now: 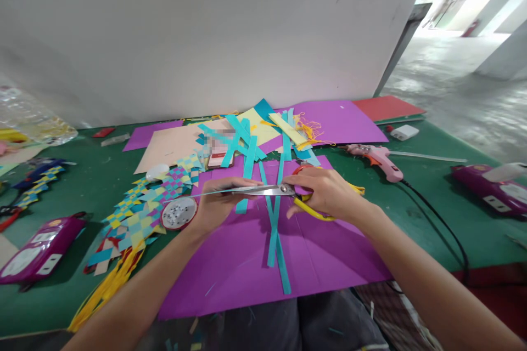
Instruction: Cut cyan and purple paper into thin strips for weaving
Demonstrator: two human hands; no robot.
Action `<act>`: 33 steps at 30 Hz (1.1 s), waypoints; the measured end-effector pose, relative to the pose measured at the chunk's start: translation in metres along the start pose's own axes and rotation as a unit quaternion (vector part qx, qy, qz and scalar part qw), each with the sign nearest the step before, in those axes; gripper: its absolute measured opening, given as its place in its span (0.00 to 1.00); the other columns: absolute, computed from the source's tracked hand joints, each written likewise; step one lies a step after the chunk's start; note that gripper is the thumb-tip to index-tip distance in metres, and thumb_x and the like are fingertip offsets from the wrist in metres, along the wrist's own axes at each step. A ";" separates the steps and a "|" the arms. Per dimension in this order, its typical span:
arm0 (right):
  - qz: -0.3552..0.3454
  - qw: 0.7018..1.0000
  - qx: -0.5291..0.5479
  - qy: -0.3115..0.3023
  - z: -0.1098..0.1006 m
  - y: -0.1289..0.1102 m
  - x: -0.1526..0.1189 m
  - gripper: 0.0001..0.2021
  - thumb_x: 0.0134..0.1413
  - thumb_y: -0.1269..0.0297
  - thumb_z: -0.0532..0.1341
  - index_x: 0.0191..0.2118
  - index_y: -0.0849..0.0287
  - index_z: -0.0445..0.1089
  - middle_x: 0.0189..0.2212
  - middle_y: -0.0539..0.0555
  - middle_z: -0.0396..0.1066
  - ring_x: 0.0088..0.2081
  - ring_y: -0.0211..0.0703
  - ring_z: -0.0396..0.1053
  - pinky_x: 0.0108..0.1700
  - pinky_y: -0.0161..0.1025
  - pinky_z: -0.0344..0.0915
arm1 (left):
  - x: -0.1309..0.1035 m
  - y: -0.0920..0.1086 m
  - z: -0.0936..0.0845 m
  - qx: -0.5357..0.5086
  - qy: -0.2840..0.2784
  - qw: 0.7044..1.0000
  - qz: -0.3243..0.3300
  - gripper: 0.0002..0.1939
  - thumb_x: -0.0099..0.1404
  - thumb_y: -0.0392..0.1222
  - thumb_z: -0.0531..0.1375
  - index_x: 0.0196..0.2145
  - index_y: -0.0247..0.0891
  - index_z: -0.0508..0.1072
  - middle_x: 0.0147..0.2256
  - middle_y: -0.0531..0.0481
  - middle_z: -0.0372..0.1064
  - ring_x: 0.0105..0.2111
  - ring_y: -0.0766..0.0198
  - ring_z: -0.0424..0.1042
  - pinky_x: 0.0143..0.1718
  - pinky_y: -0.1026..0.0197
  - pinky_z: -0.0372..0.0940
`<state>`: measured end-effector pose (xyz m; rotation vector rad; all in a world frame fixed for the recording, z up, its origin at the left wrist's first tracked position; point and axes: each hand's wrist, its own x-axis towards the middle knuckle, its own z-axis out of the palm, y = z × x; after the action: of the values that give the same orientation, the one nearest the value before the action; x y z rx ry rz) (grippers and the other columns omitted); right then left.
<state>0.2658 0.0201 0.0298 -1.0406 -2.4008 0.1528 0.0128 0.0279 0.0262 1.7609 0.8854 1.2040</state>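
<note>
My right hand is closed round the handles of yellow-handled scissors, whose blades point left toward my left hand. Pinched in my left hand is a thin teal paper strip, seen edge-on and stretching out to the left; the blade tips lie along it at the fingers. Beneath both hands lies a purple sheet. Two long teal strips cross each other on it below the blades. More teal strips lie in a loose pile just beyond my hands.
A pink glue gun with a black cable lies at the right, near a purple power strip. Woven paper pieces, a dish of small beads and another power strip are at left. A white wall stands behind.
</note>
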 end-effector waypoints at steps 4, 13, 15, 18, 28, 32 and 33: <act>-0.001 1.000 -0.001 0.002 0.001 -0.001 0.000 0.21 0.45 0.45 0.65 0.39 0.57 0.75 0.23 0.51 0.69 0.26 0.38 0.64 0.29 0.36 0.55 | -0.001 -0.002 0.001 -0.017 0.010 1.000 -0.015 0.03 0.55 0.37 0.67 0.30 0.38 0.80 0.33 0.47 0.79 0.32 0.56 0.78 0.32 0.60 0.75; 0.081 0.985 0.141 0.053 -0.002 -0.006 0.003 0.23 0.43 0.53 0.68 0.46 0.58 0.69 0.34 0.53 0.72 0.32 0.39 0.67 0.33 0.35 0.61 | 0.002 0.007 0.007 -0.043 -0.023 0.998 -0.043 0.05 0.54 0.35 0.67 0.32 0.39 0.80 0.34 0.48 0.79 0.34 0.57 0.78 0.34 0.60 0.74; 0.084 0.976 0.191 0.064 -0.002 -0.012 0.004 0.22 0.45 0.59 0.68 0.47 0.58 0.67 0.37 0.54 0.72 0.34 0.40 0.67 0.36 0.35 0.63 | 0.001 0.005 0.008 -0.045 -0.034 0.997 -0.053 0.05 0.54 0.35 0.67 0.32 0.40 0.80 0.34 0.48 0.79 0.32 0.58 0.78 0.33 0.61 0.74; 0.057 0.971 0.215 0.085 0.002 -0.020 0.006 0.18 0.46 0.72 0.62 0.46 0.58 0.68 0.37 0.53 0.71 0.37 0.40 0.66 0.38 0.36 0.63 | -0.001 0.002 0.009 -0.031 -0.038 0.997 -0.063 0.03 0.54 0.36 0.67 0.29 0.39 0.80 0.29 0.49 0.79 0.26 0.59 0.76 0.27 0.61 0.72; -0.029 0.981 0.117 0.153 0.001 -0.008 0.005 0.16 0.48 0.68 0.64 0.46 0.58 0.67 0.34 0.53 0.71 0.36 0.43 0.62 0.38 0.41 0.63 | -0.002 0.002 0.002 -0.017 0.059 0.997 -0.054 0.05 0.51 0.39 0.68 0.27 0.35 0.80 0.25 0.49 0.77 0.25 0.59 0.76 0.25 0.62 0.72; 0.008 0.992 0.083 0.091 -0.004 -0.003 0.003 0.32 0.39 0.48 0.69 0.49 0.60 0.65 0.40 0.58 0.70 0.42 0.48 0.62 0.45 0.44 0.63 | -0.002 -0.002 0.002 -0.040 0.027 0.998 -0.047 0.05 0.57 0.37 0.65 0.32 0.36 0.80 0.31 0.47 0.79 0.31 0.56 0.78 0.31 0.61 0.74; 0.009 0.993 0.080 0.081 -0.005 -0.002 0.003 0.33 0.39 0.47 0.69 0.49 0.61 0.65 0.40 0.58 0.69 0.42 0.48 0.63 0.45 0.44 0.63 | -0.002 -0.003 0.001 -0.044 0.018 0.998 -0.040 0.05 0.57 0.37 0.65 0.33 0.37 0.80 0.32 0.47 0.79 0.32 0.57 0.78 0.33 0.61 0.74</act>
<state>0.2655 0.0204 0.0354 -0.9622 -2.1955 0.2526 0.0130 0.0268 0.0226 1.6226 0.9016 1.2087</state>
